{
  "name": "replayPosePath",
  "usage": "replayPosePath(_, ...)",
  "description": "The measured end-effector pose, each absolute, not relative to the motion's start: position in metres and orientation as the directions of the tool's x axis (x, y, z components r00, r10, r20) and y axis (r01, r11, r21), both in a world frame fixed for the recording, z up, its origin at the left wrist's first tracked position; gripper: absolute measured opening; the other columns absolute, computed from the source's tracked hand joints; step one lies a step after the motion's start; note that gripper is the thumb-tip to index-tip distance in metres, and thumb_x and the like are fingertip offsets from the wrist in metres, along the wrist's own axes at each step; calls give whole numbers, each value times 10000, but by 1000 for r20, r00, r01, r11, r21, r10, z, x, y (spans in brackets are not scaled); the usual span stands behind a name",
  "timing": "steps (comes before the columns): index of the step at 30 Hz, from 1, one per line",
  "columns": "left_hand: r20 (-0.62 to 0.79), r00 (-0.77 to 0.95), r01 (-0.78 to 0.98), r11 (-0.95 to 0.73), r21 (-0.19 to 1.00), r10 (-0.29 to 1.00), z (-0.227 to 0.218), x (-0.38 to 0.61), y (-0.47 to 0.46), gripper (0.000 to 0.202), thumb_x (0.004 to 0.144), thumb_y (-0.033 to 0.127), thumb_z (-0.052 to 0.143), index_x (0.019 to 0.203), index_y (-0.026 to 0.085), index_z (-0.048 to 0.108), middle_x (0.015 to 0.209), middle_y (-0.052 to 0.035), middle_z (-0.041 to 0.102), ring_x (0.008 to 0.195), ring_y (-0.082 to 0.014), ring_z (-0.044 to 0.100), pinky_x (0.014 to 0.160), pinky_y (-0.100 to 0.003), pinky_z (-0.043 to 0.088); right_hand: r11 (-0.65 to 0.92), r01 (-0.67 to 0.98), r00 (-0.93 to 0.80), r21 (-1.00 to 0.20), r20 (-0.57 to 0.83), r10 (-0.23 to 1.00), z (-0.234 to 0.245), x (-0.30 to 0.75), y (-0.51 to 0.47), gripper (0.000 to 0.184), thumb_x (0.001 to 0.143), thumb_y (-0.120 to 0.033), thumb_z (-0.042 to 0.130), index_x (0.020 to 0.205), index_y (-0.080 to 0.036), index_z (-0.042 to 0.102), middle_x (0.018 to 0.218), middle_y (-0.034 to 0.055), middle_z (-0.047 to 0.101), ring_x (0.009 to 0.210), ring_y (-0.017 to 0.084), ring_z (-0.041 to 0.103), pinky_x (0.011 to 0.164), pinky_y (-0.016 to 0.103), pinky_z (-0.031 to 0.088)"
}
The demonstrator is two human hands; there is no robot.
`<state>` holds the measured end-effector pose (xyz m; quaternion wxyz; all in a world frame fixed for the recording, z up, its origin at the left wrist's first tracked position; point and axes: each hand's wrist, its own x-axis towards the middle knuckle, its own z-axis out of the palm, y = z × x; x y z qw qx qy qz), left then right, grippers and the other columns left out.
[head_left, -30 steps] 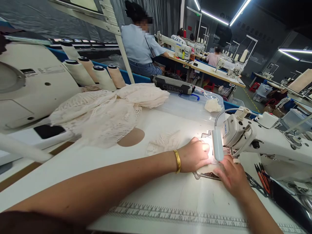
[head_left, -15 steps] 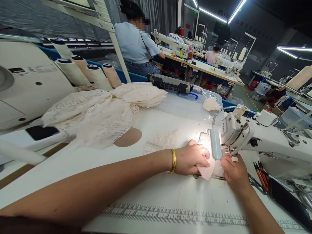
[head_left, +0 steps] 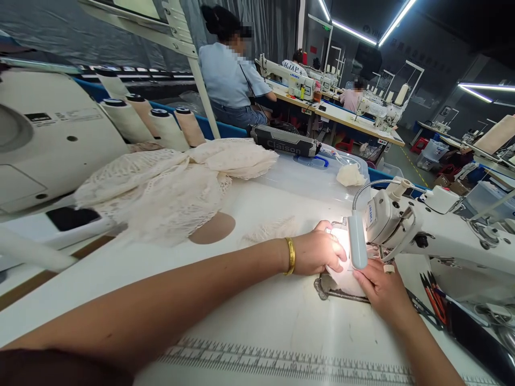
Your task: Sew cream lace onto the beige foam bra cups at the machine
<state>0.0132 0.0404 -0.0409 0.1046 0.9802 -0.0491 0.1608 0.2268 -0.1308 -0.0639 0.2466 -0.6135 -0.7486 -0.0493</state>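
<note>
My left hand (head_left: 319, 251), with a gold bangle on the wrist, is closed on a small pale fabric piece (head_left: 345, 279) under the head of the white sewing machine (head_left: 406, 225). My right hand (head_left: 380, 287) rests on the same piece from the near side, fingers bent and pressing it down by the needle. The machine's lamp (head_left: 356, 244) glares on the fabric, so its edges are hard to make out. A metal plate (head_left: 325, 287) lies under the piece.
A pile of cream lace (head_left: 169, 182) lies on the white table (head_left: 257, 321) to the left, beside thread cones (head_left: 161, 126). A clear plastic box (head_left: 317, 171) stands behind. Scissors and red-handled tools (head_left: 432, 297) lie to the right. Other people sit at machines farther back.
The pale piece was lifted and folded up half a second ago; now it lies flatter under the lamp, with both hands moved slightly toward the needle.
</note>
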Motion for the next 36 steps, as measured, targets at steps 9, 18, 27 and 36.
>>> replayPosePath(9, 320, 946, -124, -966, 229, -46, -42, 16, 46, 362, 771, -7, 638, 901, 299, 782, 968, 4, 796, 915, -197, 654, 1096, -480, 208, 158, 987, -127, -42, 409, 904, -74, 232, -134, 335, 1072, -325, 484, 1329, -264, 690, 1268, 76, 777, 1047, 295, 711, 1003, 528, 471)
replayPosePath(18, 321, 945, -121, -973, 196, -53, -40, 17, 43, 312, 786, 9, 601, 866, 268, 756, 897, -15, 777, 902, -228, 642, 1080, -520, 210, 139, 989, -105, -51, 420, 902, -82, 233, -134, 365, 1070, -339, 458, 1349, -249, 675, 1233, 84, 784, 1099, 333, 694, 1098, 599, 415)
replayPosePath(27, 376, 926, -122, -972, 199, -39, -43, 16, 41, 395, 757, -11, 606, 952, 284, 782, 919, 5, 791, 916, -219, 669, 1068, -503, 184, 215, 969, -111, -120, 569, 815, -65, 234, -138, 217, 1068, -306, 502, 1173, -225, 674, 1107, 111, 773, 1008, 292, 699, 930, 474, 552)
replayPosePath(36, 381, 924, -102, -982, 160, -34, -50, 20, 44, 246, 747, 21, 645, 791, 240, 747, 842, -2, 764, 855, -199, 642, 1049, -461, 234, 179, 939, 23, -293, 574, 819, -66, 233, -135, 103, 1050, -298, 515, 1063, -235, 595, 963, 83, 697, 850, 259, 694, 761, 417, 588)
